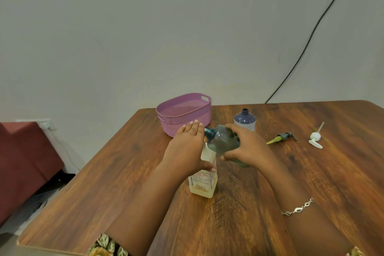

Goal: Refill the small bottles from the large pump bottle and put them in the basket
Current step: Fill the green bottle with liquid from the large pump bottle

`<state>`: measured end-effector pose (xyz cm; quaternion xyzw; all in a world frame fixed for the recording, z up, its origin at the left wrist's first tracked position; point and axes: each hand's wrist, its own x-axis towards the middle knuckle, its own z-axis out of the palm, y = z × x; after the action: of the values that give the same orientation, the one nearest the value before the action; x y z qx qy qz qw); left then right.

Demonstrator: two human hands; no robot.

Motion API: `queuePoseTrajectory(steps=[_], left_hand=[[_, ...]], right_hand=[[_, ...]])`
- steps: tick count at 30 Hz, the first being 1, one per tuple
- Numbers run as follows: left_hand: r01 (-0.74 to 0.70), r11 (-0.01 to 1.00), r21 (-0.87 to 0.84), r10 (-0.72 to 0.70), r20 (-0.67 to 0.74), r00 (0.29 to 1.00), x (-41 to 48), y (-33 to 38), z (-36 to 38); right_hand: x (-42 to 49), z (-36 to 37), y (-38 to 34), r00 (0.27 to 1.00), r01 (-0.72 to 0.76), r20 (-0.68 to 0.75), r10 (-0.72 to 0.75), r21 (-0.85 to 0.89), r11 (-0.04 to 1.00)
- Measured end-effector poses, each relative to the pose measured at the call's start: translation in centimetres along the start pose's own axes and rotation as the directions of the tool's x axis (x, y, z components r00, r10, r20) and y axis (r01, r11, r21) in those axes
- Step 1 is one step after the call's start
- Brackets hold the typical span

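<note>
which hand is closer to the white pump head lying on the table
Right. The right hand, gripping the teal bottle, is to the left of the white pump head; the left hand is farther left, over the large bottle.

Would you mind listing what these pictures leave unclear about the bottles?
Head view: the top of the large bottle, hidden under the left hand.
Head view: the teal bottle's fill level, partly covered by the right hand.
Head view: the label text on the large bottle, too small and blurred.
</note>
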<state>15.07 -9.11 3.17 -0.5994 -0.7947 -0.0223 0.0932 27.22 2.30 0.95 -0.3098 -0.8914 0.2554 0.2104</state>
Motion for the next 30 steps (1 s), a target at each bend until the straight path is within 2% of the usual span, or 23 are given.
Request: queuePoseTrajectory(steps=[10, 18, 30], left_hand=[[0.014, 0.997, -0.078, -0.01, 0.05, 0.999, 0.2, -0.2, -1.1], [-0.016, 1.0, -0.003, 0.016, 0.064, 0.998, -0.5, -0.1, -0.2], [-0.006, 0.997, -0.083, 0.007, 0.012, 1.0, -0.5, 0.0, -0.2]], right_hand=[[0.0, -0.5, -0.4, 1.0, 0.022, -0.009, -0.022, 0.021, 1.0], [-0.1, 0.1, -0.1, 1.0, -0.002, 0.031, 0.002, -0.008, 1.0], [0.1, -0.3, -0.3, 1.0, 0.01, 0.016, -0.01, 0.002, 1.0]])
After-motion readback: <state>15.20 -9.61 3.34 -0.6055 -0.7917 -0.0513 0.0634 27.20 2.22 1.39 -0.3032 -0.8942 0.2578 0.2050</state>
